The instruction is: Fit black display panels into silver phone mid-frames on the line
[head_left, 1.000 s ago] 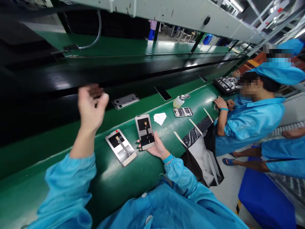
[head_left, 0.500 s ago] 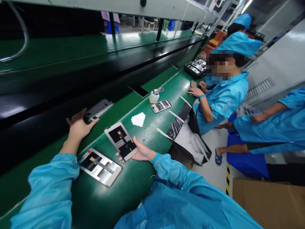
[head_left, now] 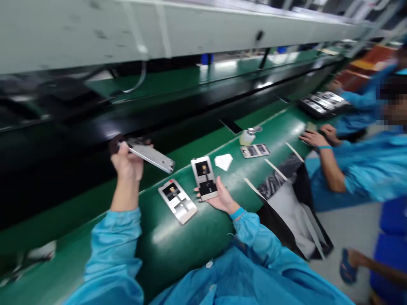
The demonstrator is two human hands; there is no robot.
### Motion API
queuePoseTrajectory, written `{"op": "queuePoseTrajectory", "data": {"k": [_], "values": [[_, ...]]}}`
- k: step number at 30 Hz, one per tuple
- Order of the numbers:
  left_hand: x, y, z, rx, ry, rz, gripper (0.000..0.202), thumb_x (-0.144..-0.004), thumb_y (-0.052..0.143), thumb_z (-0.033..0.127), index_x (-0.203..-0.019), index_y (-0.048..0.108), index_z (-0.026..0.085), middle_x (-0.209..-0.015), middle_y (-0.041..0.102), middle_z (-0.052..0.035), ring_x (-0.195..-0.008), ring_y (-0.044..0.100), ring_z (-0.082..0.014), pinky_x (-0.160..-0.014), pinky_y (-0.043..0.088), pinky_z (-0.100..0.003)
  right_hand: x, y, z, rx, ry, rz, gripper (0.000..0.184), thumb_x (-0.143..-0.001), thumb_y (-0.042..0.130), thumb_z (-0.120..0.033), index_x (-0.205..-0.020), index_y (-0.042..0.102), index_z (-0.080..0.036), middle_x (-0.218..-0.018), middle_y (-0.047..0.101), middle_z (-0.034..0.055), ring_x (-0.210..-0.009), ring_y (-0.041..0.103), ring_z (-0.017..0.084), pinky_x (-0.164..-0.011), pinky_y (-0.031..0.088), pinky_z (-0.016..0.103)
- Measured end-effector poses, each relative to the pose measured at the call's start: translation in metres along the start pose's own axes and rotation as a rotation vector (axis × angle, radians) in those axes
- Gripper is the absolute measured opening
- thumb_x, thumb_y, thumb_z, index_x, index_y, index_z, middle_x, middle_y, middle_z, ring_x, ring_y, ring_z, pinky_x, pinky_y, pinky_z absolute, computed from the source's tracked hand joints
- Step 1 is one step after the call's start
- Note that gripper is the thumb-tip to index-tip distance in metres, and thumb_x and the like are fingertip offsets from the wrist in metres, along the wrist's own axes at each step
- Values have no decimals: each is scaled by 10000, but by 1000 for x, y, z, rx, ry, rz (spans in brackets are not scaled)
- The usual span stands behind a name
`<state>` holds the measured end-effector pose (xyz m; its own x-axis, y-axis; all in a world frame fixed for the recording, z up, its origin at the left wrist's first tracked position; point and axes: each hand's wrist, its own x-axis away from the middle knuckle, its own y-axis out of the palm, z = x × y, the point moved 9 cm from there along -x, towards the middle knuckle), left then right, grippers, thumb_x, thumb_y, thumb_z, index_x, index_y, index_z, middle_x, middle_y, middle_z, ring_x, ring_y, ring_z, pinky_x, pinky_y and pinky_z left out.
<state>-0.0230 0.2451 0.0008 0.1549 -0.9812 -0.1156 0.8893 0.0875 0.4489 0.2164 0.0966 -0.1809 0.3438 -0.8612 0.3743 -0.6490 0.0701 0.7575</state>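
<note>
My left hand (head_left: 126, 161) is closed on one end of a silver phone frame (head_left: 151, 156), held lifted above the edge of the black conveyor belt (head_left: 79, 140). Resting on the green bench (head_left: 178, 241), my right hand (head_left: 219, 197) grips a phone screen panel (head_left: 205, 177) with its back side up. A second screen panel (head_left: 177, 200) lies flat on the bench between my hands. Both my sleeves are blue.
A white cloth (head_left: 223, 161), a small white bottle (head_left: 247, 137) and another phone frame (head_left: 255, 150) lie further along the bench. A dark phone (head_left: 231, 126) rides the belt. A co-worker's hands (head_left: 314, 136) rest on the bench at right, near a black tray of parts (head_left: 321, 103).
My left hand went from raised, down to the belt, and now has lifted the silver phone frame off it. The right hand kept its screen panel. The view swung about.
</note>
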Motion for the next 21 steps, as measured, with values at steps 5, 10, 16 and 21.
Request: {"op": "queuePoseTrajectory", "data": {"k": [5,10,16,21], "values": [[86,-3,53,283,117,-86,699,-856,809,782,-1354,669,312,-1132,811,-66,-959,839,-298,-861,716,-493,10,-13,3,67,-75,48,712,-1005,670,-808,-1252,817,-156,-1134,867,185,-909,817,286,-843,670,442],[147,36,77,508,37,-473,616,-896,800,798,-1283,636,348,-1165,801,-94,-888,858,-332,-740,733,-507,18,-13,-1,258,-121,158,648,-875,710,-884,-1141,889,-321,-1150,866,184,-939,821,383,-921,664,640],[165,40,91,610,25,-602,560,-943,801,754,-1325,617,389,-1239,786,-97,-916,865,-354,-661,731,-456,24,-2,-9,345,-124,265,464,-797,647,-874,-937,888,-502,-1126,866,211,-1037,835,432,-944,575,699],[166,40,88,646,21,-684,713,-941,803,749,-1505,499,437,-1236,782,-110,-903,866,-375,-678,742,-514,26,-2,-10,376,-132,248,489,-855,642,-843,-999,904,-456,-1082,859,160,-1155,800,435,-995,625,671]]}}
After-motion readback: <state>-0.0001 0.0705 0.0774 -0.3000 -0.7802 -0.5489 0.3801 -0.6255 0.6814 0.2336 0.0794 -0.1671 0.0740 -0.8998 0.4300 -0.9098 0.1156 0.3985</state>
